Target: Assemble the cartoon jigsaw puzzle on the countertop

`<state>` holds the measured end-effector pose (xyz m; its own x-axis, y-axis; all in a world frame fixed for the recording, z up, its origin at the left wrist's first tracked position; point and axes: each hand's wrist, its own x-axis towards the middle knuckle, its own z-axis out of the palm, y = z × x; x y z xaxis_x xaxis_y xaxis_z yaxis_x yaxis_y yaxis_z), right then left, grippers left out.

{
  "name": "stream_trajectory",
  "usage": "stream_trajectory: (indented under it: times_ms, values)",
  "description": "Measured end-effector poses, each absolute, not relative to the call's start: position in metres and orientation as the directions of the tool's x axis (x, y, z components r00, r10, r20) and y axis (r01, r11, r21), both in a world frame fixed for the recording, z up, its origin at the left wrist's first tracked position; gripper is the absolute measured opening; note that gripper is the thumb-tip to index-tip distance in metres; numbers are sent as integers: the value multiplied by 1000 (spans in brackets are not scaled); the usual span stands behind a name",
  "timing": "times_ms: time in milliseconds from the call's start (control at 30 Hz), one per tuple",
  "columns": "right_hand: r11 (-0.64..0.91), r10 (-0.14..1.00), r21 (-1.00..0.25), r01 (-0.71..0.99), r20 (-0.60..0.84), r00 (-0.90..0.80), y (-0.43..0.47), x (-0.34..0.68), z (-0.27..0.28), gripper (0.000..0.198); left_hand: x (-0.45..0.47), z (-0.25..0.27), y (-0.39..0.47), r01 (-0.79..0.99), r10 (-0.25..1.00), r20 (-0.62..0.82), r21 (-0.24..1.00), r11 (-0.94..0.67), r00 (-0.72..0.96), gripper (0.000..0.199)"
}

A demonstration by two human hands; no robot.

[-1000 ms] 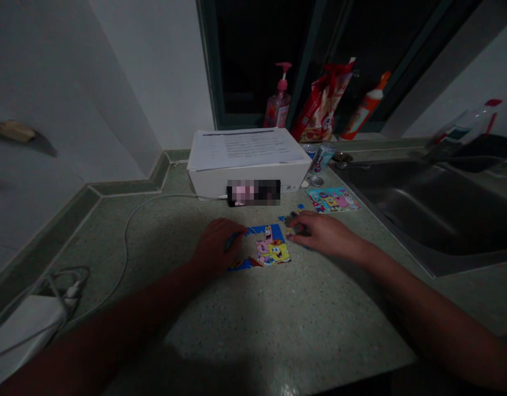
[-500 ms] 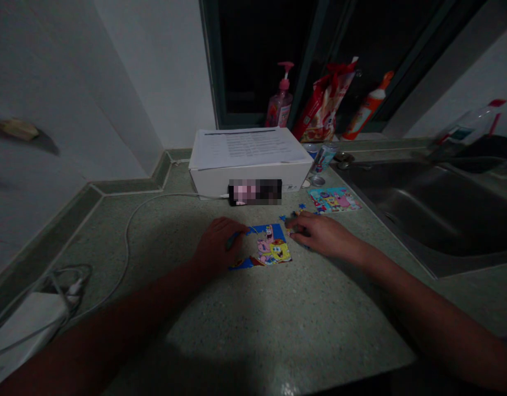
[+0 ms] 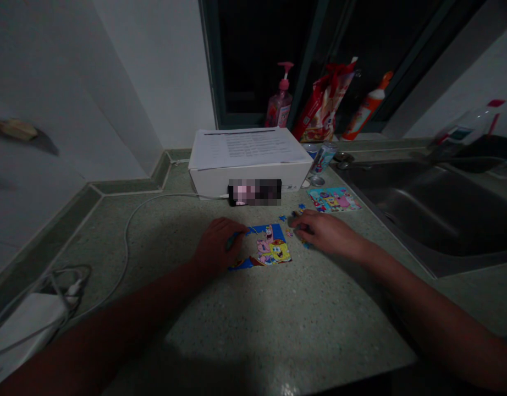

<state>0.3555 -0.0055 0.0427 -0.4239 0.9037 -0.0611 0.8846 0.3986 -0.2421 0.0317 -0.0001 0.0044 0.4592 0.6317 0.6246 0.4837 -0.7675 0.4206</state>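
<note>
A partly assembled jigsaw puzzle (image 3: 274, 250) with yellow and pink cartoon figures on blue lies flat on the counter. My left hand (image 3: 220, 243) rests over its left side, fingers bent and thumb apart, with a bit of blue showing between them. Right of the puzzle, my right hand (image 3: 325, 230) hovers low with thumb and forefinger apart; nothing held can be made out. Around its fingertips lie several loose pieces, among them a blue piece (image 3: 282, 218) and a pinkish piece (image 3: 290, 233). Farther right lies a cartoon picture card (image 3: 335, 199).
A phone (image 3: 254, 192) on a white cable leans against a white box (image 3: 214, 179) topped with printed paper. Beside it stands a can (image 3: 324, 158). A metal sink (image 3: 426, 214) is set in at right. A pump bottle (image 3: 279, 107) and a red bag (image 3: 325, 104) stand behind.
My right hand has shifted slightly right, away from the puzzle, uncovering the small pinkish piece. My left hand and the puzzle have stayed in place.
</note>
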Motion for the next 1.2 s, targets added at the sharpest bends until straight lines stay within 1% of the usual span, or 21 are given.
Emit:
stream_trajectory:
  times_ms: [167, 367, 533, 767, 833, 933, 1000, 1100, 1200]
  values:
    - [416, 896, -268, 869, -44, -442, -7, 353, 42, 24, 32, 3, 1, 475, 614, 642, 406, -780, 460, 16]
    - [446, 881, -299, 844, -23, -473, -10, 350, 45, 33, 32, 2, 1, 475, 606, 651, 397, -785, 457, 17]
    - [466, 867, -316, 826, -23, -497, -10, 352, 45, 34, 33, 3, 1, 461, 598, 657, 399, -792, 458, 16]
    - [496, 845, -323, 806, -34, -533, -9, 354, 46, 34, 31, 3, 1, 486, 623, 632, 408, -773, 461, 17]
    - [482, 857, -308, 820, -30, -514, -6, 360, 50, 33, 31, 4, 1, 488, 630, 625, 415, -768, 460, 18]
    - [399, 912, -276, 874, 18, -410, 1, 379, 57, 30, 31, 5, 1, 475, 624, 630, 418, -774, 462, 18]
    - [364, 929, -249, 897, 29, -369, 6, 393, 62, 27, 31, 5, 1, 474, 625, 626, 421, -774, 466, 18]
    - [355, 927, -219, 909, -45, -373, 9, 408, 65, 22, 31, 5, 1, 477, 641, 614, 438, -762, 461, 19]
    - [328, 925, -232, 916, -121, -361, 8, 416, 60, 20, 31, 4, 1, 481, 645, 616, 440, -758, 452, 20]
